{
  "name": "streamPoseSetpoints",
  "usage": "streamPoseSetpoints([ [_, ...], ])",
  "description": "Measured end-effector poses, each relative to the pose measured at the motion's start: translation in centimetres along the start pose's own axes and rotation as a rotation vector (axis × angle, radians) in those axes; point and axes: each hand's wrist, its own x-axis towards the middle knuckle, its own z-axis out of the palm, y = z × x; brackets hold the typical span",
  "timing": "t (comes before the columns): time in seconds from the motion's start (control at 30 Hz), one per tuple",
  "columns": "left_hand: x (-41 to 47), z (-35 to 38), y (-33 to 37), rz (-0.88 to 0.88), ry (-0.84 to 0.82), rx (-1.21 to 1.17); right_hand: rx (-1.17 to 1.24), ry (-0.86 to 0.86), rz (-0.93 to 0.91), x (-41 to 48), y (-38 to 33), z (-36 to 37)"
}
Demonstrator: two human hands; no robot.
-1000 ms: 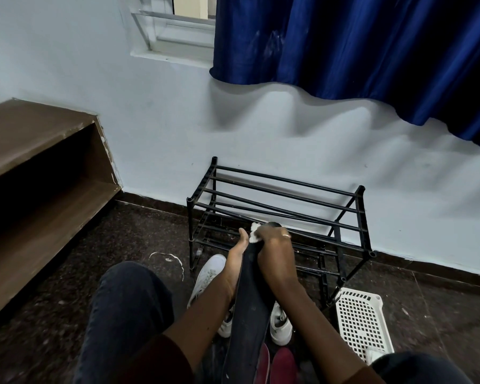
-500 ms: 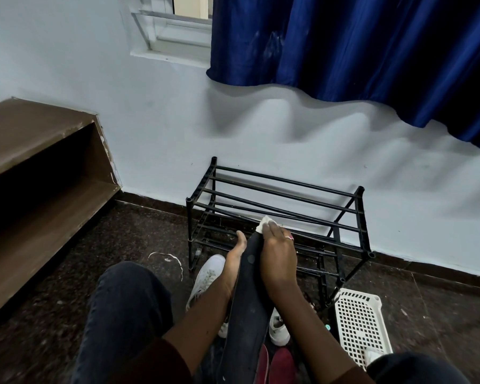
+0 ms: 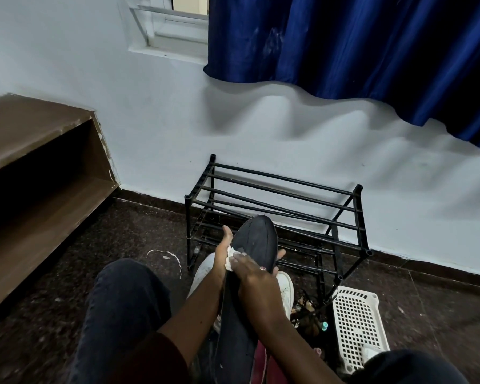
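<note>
Dark shoe (image 3: 257, 239): sole up, gripped by left hand (image 3: 221, 252) from beneath.
White wad (image 3: 229, 260): pinched by right hand (image 3: 257, 278) and pressed to the sole.
Black rack (image 3: 277, 189): just beyond both hands, partly hidden by the shoe.
White sneakers (image 3: 203, 268): beneath the hands.
White basket (image 3: 355, 320): right of the right hand.

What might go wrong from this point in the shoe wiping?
1. The left hand holds the dark shoe near its far end only; wiping pressure may twist it out of that grip.
2. The white wad under the right hand is small and sits at the sole's edge, so it might slip off.
3. Loosened dirt may drop onto the white sneakers below.
</note>
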Motion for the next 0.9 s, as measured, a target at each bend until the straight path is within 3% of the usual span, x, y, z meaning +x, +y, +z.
streamPoseSetpoints([
  [0.27, -1.2, 1.2, -0.5, 0.019, -0.315, -0.022, -0.267, -0.102, 0.213, 5.4, 2.9, -1.6],
  [0.5, -0.9, -0.1, -1.0, 0.006, -0.13, -0.059, -0.201, -0.128, 0.289, 3.9, 1.8, -1.4],
  [0.6, -0.2, -0.6, -1.0, -0.01, -0.135, -0.003, -0.091, -0.092, 0.224, 1.9, 1.0, -1.2],
  [0.73, -0.5, -0.3, -0.6, -0.027, -0.136, -0.115, 0.117, -0.048, 0.148, -0.4, -0.7, -1.0],
  [0.9, 0.9, -1.5, -0.8, -0.003, -0.084, -0.016, 0.125, -0.066, 0.07, -0.4, 0.1, -0.6],
])
